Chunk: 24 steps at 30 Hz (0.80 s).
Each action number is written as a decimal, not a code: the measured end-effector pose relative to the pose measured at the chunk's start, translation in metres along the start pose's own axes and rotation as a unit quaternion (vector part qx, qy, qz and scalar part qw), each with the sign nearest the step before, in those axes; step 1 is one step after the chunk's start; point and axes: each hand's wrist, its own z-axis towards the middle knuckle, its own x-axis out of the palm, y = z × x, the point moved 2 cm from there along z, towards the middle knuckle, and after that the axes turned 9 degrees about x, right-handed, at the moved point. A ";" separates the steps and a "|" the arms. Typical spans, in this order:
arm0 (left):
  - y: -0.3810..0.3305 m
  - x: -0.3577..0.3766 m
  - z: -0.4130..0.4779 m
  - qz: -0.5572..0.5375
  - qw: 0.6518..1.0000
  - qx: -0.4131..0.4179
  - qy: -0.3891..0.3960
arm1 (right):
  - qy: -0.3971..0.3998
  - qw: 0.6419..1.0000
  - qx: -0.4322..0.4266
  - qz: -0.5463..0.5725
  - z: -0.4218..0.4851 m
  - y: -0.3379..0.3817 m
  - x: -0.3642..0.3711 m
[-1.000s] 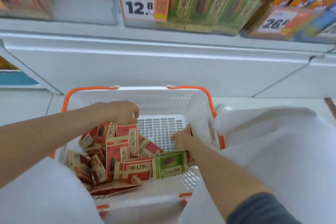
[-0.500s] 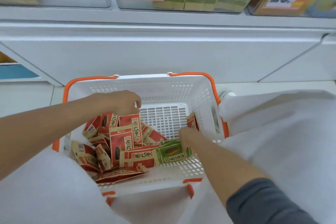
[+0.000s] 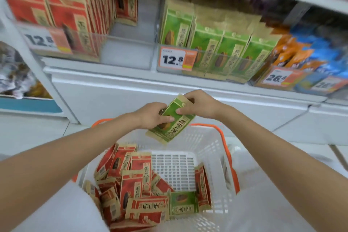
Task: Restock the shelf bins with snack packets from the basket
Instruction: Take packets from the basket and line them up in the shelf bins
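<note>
Both hands have left the floor of the basket (image 3: 212, 149), where they lay half a second ago, and now meet above its far rim. The left hand (image 3: 152, 117) pinches the left edge of a green packet (image 3: 175, 122), and the right hand (image 3: 199, 104) pinches its upper corner. The packet hangs tilted in the air, below the green bin (image 3: 216, 56).

The camera has tipped up too (the bins were mostly cut off before).

In the basket a second green packet (image 3: 183, 204) lies flat near the front. The red packets (image 3: 135, 181) number perhaps a dozen, overlapping too much to count. The green bin shows four packet faces in front. The red bin (image 3: 75, 24) is blurred. Two price tags (image 3: 176, 59) read 12.8. White cloth (image 3: 56, 213) hides the basket's near rim.
</note>
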 end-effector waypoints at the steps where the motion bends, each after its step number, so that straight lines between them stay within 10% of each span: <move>1: -0.003 -0.008 -0.002 -0.012 0.999 0.009 -0.030 | -0.005 1.000 -0.005 -0.018 -0.001 0.009 -0.008; 6: -0.015 -0.045 -0.009 -0.065 0.980 0.038 -0.183 | -0.067 0.991 -0.057 -0.100 -0.008 0.057 -0.051; 12: -0.010 -0.094 -0.026 0.194 0.902 0.038 -0.383 | -0.285 0.937 -0.163 -0.120 -0.029 0.129 -0.133; 24: -0.015 -0.114 -0.018 0.370 0.861 0.030 -0.348 | -0.331 0.890 -0.183 -0.254 -0.021 0.173 -0.165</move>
